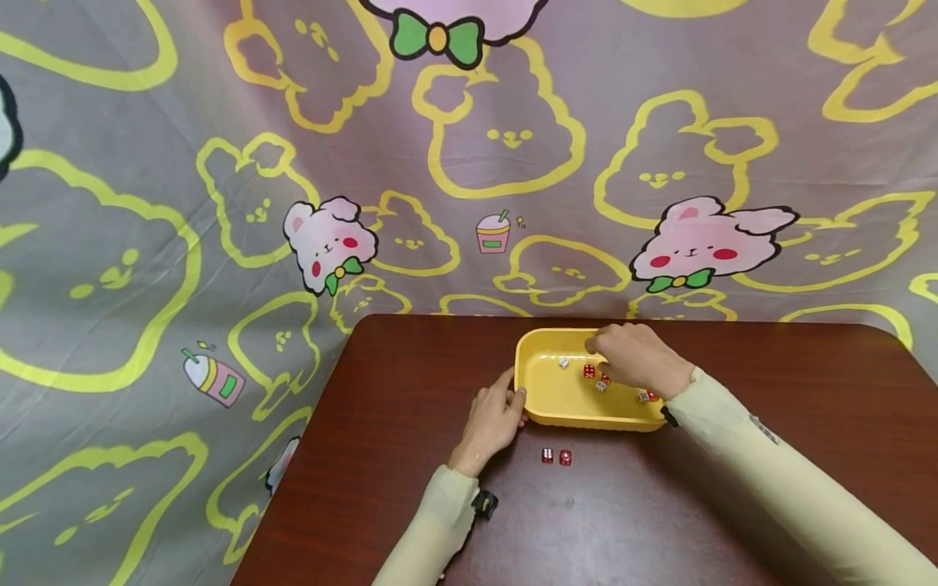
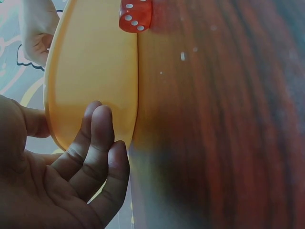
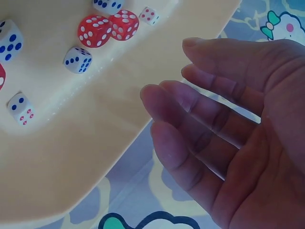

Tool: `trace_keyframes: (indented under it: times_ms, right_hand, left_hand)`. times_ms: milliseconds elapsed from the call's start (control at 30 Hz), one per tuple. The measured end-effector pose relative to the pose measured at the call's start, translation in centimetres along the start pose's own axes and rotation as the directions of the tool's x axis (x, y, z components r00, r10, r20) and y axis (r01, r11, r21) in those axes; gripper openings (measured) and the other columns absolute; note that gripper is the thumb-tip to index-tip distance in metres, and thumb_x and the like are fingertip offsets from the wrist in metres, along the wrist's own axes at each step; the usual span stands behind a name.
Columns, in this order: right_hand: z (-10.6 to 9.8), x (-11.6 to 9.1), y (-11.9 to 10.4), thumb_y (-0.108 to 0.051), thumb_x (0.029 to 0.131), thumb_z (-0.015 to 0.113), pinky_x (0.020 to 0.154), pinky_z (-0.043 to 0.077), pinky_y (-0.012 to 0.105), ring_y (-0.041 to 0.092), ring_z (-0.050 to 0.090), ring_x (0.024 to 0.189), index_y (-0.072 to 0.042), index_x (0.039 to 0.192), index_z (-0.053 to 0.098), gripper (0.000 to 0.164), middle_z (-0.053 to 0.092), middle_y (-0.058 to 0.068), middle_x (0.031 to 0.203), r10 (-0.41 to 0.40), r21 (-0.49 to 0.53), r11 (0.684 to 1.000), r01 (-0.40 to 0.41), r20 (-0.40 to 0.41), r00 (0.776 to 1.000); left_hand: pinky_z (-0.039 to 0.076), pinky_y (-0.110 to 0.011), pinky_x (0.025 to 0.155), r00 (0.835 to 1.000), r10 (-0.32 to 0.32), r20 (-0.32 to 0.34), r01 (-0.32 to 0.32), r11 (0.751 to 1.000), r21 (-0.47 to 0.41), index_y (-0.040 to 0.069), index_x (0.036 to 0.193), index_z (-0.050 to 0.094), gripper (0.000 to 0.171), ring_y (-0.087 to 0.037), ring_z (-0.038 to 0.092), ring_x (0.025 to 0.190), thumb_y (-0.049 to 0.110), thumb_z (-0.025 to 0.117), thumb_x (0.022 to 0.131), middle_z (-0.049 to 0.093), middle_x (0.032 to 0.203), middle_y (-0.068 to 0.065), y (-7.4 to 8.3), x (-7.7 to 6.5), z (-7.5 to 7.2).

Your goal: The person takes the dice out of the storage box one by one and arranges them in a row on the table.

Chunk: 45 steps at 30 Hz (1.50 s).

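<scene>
A shallow yellow tray (image 1: 564,399) stands on the table. My left hand (image 1: 489,423) holds its left end, with the thumb (image 2: 37,123) at the rim and the other fingers against the outer wall. Over the tray's right part is my right hand (image 1: 636,356), its fingers loosely bent and nothing between them in the right wrist view. Several dice lie inside, among them a white die with blue pips (image 3: 78,60), a red die (image 3: 95,31) touching another red die (image 3: 125,25), and a small white die (image 3: 149,15).
Two red dice, one on the left (image 1: 547,455) and one on the right (image 1: 565,457), lie on the dark wooden table (image 1: 410,382) in front of the tray. A cartoon-printed cloth (image 1: 513,163) hangs behind and to the left of the table.
</scene>
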State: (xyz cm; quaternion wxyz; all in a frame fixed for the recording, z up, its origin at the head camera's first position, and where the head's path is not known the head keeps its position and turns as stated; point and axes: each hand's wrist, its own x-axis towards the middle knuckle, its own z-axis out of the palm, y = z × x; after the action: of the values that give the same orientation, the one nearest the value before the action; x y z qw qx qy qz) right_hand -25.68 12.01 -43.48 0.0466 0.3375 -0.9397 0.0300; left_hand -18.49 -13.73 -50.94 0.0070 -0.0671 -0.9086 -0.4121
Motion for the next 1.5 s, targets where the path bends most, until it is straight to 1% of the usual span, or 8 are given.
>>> trace_keyframes:
  times_ms: [133,267,433,633,733,1200,1367,1500]
  right_hand:
    - [0.2,0.4,0.0,-0.001,0.084,0.076,0.050,0.030,0.030,0.013,0.040,0.056,-0.016,0.072,0.064,0.023,0.044,-0.005,0.064,-0.005,0.010,1.000,0.005,-0.006,1.000]
    - [0.4,0.7,0.2,-0.002,0.084,0.077,0.052,0.030,0.030,0.014,0.040,0.057,-0.018,0.072,0.062,0.025,0.044,-0.005,0.065,0.005,0.021,1.000,-0.005,0.019,1.000]
    - [0.4,1.0,0.3,-0.004,0.085,0.076,0.053,0.032,0.031,0.015,0.041,0.058,-0.016,0.073,0.063,0.022,0.047,-0.004,0.066,-0.002,0.016,1.000,0.002,0.023,1.000]
    - [0.6,1.5,0.6,-0.008,0.086,0.078,0.053,0.043,0.035,0.016,0.049,0.058,-0.014,0.081,0.071,0.011,0.061,-0.003,0.072,-0.007,0.014,1.000,0.007,0.027,1.000]
    - [0.8,1.7,0.7,-0.010,0.087,0.079,0.053,0.044,0.035,0.016,0.049,0.058,-0.014,0.083,0.073,0.008,0.062,-0.003,0.073,-0.004,0.011,1.000,0.004,0.050,0.999]
    - [1.1,2.6,0.9,-0.009,0.086,0.080,0.054,0.033,0.031,0.016,0.044,0.061,-0.015,0.085,0.071,0.011,0.054,-0.003,0.070,0.000,0.032,0.999,-0.004,0.125,0.992]
    - [1.3,2.8,0.8,-0.010,0.084,0.081,0.055,0.031,0.031,0.016,0.043,0.060,-0.017,0.075,0.063,0.022,0.046,-0.004,0.066,-0.002,0.042,0.999,-0.004,0.137,0.991]
    - [1.5,3.0,0.9,-0.013,0.084,0.083,0.056,0.031,0.032,0.016,0.045,0.061,-0.018,0.073,0.060,0.026,0.044,-0.005,0.066,0.001,0.050,0.999,-0.009,0.147,0.989]
  left_hand:
    - [0.055,-0.028,0.077,1.000,0.001,0.000,-0.001,1.000,-0.001,0.010,0.156,0.047,0.052,0.002,0.062,0.057,0.027,0.051,0.107,0.075,0.075,0.004,-0.1,0.0,0.0]
    - [0.055,-0.027,0.076,1.000,0.003,-0.001,-0.003,1.000,-0.003,0.010,0.156,0.048,0.051,0.002,0.062,0.057,0.027,0.051,0.107,0.075,0.075,0.003,-0.1,-0.1,0.1]
    - [0.055,-0.026,0.075,1.000,0.002,0.001,-0.002,1.000,-0.005,0.011,0.156,0.047,0.051,0.002,0.062,0.056,0.026,0.051,0.107,0.075,0.074,0.003,0.0,-0.1,0.0]
    - [0.054,-0.025,0.073,1.000,0.006,-0.002,-0.006,1.000,-0.007,0.011,0.156,0.048,0.050,0.002,0.062,0.056,0.025,0.051,0.107,0.074,0.074,0.004,0.0,0.0,0.0]
    - [0.054,-0.025,0.074,1.000,0.005,0.000,-0.005,1.000,-0.001,0.012,0.156,0.048,0.051,0.002,0.062,0.056,0.026,0.051,0.107,0.074,0.074,0.004,0.0,-0.1,0.0]
    - [0.054,-0.025,0.073,1.000,0.009,0.003,-0.009,1.000,-0.004,0.012,0.156,0.047,0.051,0.002,0.062,0.057,0.026,0.051,0.107,0.074,0.074,0.005,-0.2,0.0,0.0]
    - [0.055,-0.027,0.076,1.000,0.009,-0.002,-0.009,1.000,0.000,0.012,0.156,0.047,0.051,0.003,0.062,0.057,0.026,0.051,0.107,0.074,0.073,0.006,-0.3,-0.1,0.0]
    - [0.055,-0.027,0.077,1.000,0.017,-0.001,-0.017,1.000,-0.001,0.012,0.157,0.047,0.051,0.003,0.062,0.057,0.026,0.051,0.108,0.074,0.074,0.005,-0.3,-0.1,0.1]
